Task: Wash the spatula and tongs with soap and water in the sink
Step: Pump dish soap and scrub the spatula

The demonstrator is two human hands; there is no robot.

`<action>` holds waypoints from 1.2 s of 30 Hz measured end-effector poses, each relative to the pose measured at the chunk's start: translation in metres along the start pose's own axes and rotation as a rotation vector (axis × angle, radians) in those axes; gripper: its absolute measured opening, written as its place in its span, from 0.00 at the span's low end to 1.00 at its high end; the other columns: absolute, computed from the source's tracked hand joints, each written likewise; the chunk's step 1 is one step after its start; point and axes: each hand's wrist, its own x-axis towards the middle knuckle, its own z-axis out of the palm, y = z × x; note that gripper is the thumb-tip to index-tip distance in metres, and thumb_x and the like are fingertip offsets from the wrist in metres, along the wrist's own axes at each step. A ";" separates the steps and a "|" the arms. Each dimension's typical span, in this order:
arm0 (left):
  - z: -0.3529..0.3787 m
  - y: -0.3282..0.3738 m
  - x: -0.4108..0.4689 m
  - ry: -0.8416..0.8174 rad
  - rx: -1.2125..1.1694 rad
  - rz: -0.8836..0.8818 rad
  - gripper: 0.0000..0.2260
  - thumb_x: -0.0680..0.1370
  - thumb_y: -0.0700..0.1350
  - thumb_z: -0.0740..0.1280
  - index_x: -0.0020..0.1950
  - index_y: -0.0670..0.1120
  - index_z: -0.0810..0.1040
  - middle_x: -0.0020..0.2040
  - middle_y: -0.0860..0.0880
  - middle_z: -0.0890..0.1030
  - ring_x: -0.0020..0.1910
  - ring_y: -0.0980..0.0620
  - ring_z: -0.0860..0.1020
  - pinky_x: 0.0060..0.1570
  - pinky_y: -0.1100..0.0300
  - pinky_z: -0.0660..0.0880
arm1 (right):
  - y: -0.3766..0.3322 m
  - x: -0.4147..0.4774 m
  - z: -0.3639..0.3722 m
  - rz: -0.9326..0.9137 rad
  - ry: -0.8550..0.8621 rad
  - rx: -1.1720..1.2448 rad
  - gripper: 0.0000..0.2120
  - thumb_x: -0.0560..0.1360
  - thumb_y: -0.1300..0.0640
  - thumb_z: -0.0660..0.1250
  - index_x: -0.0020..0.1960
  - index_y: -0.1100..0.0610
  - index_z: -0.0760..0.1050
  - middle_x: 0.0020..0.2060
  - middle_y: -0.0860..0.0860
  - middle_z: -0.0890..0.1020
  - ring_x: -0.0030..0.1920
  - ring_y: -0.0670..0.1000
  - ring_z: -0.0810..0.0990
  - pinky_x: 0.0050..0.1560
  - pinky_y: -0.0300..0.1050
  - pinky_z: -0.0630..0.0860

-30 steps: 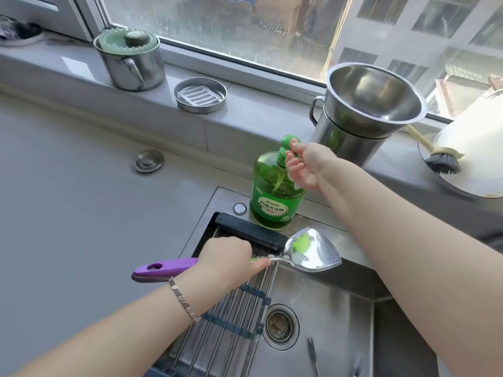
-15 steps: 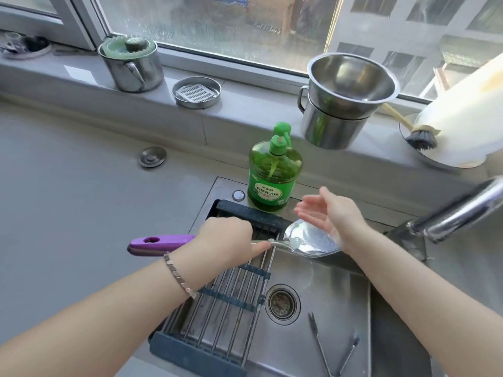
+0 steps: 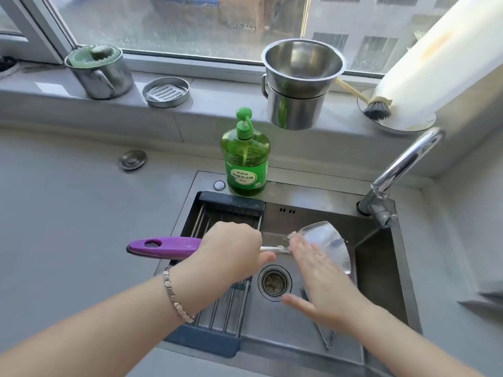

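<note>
Crosswise over sink [image 3: 313,193], spatula [image 3: 168,247] handle past rim

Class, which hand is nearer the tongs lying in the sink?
Right. The right hand is over the tongs; the left hand grips the spatula, above the rack to their left.

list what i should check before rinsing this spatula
1. Left hand grip on spatula handle: ok, fingers curled round it.
2. Right hand flat on the blade: ok.
3. Blade over the sink: ok.
4. Soap spread on blade: cannot tell, blurred.
5. Water from tap: not ok, no stream shows.
6. Tongs in sink for later: ok, partly hidden by the right arm.
</note>
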 end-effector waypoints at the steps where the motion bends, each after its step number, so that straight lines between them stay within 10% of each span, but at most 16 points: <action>1: 0.000 0.000 -0.002 -0.009 0.008 -0.001 0.23 0.78 0.63 0.54 0.36 0.46 0.66 0.39 0.49 0.78 0.42 0.47 0.80 0.35 0.60 0.66 | -0.002 -0.009 0.006 -0.026 -0.087 0.029 0.43 0.74 0.30 0.45 0.75 0.62 0.55 0.74 0.56 0.57 0.74 0.54 0.56 0.72 0.36 0.38; 6: 0.006 0.007 -0.014 -0.030 0.035 0.012 0.24 0.79 0.62 0.51 0.33 0.45 0.65 0.29 0.51 0.69 0.38 0.48 0.80 0.33 0.60 0.68 | 0.026 -0.026 0.003 0.027 -0.080 -0.094 0.42 0.75 0.32 0.40 0.73 0.63 0.59 0.72 0.59 0.63 0.75 0.51 0.52 0.72 0.41 0.45; 10: 0.005 0.025 -0.013 0.006 0.045 0.070 0.20 0.80 0.62 0.52 0.40 0.47 0.68 0.43 0.48 0.80 0.44 0.47 0.81 0.37 0.59 0.68 | 0.005 -0.020 0.011 0.045 0.029 0.073 0.52 0.63 0.26 0.34 0.75 0.60 0.39 0.72 0.50 0.36 0.73 0.47 0.35 0.72 0.38 0.34; 15: 0.011 0.017 -0.019 0.002 0.059 0.018 0.23 0.79 0.63 0.52 0.35 0.46 0.65 0.36 0.50 0.76 0.42 0.48 0.81 0.36 0.60 0.69 | 0.027 -0.043 0.017 0.010 -0.035 -0.121 0.41 0.75 0.31 0.42 0.73 0.63 0.57 0.72 0.58 0.61 0.74 0.53 0.57 0.72 0.42 0.46; 20: 0.012 0.034 -0.018 0.015 0.037 0.054 0.22 0.79 0.63 0.51 0.37 0.46 0.66 0.36 0.49 0.75 0.43 0.47 0.81 0.35 0.60 0.68 | 0.019 -0.032 0.014 0.029 0.046 -0.014 0.53 0.64 0.25 0.31 0.76 0.62 0.42 0.73 0.53 0.39 0.75 0.51 0.38 0.72 0.39 0.33; 24: 0.011 0.022 -0.019 0.022 0.048 -0.001 0.25 0.78 0.64 0.52 0.31 0.47 0.62 0.28 0.51 0.67 0.30 0.51 0.73 0.30 0.61 0.67 | 0.026 -0.048 0.016 -0.044 -0.066 -0.111 0.42 0.75 0.32 0.41 0.73 0.64 0.57 0.73 0.58 0.61 0.73 0.55 0.60 0.72 0.42 0.47; 29: 0.015 0.037 -0.023 -0.028 0.041 0.048 0.24 0.78 0.64 0.52 0.34 0.46 0.63 0.33 0.49 0.73 0.37 0.47 0.78 0.34 0.60 0.67 | 0.029 -0.036 0.004 0.068 0.043 -0.012 0.52 0.68 0.26 0.31 0.75 0.65 0.52 0.74 0.58 0.52 0.75 0.55 0.50 0.74 0.41 0.39; 36: 0.016 0.032 -0.028 -0.045 0.174 0.153 0.24 0.79 0.64 0.51 0.37 0.46 0.67 0.29 0.49 0.69 0.33 0.48 0.76 0.32 0.61 0.67 | 0.041 -0.046 0.007 -0.044 -0.029 -0.003 0.37 0.78 0.36 0.37 0.73 0.60 0.62 0.71 0.55 0.66 0.73 0.51 0.59 0.72 0.41 0.43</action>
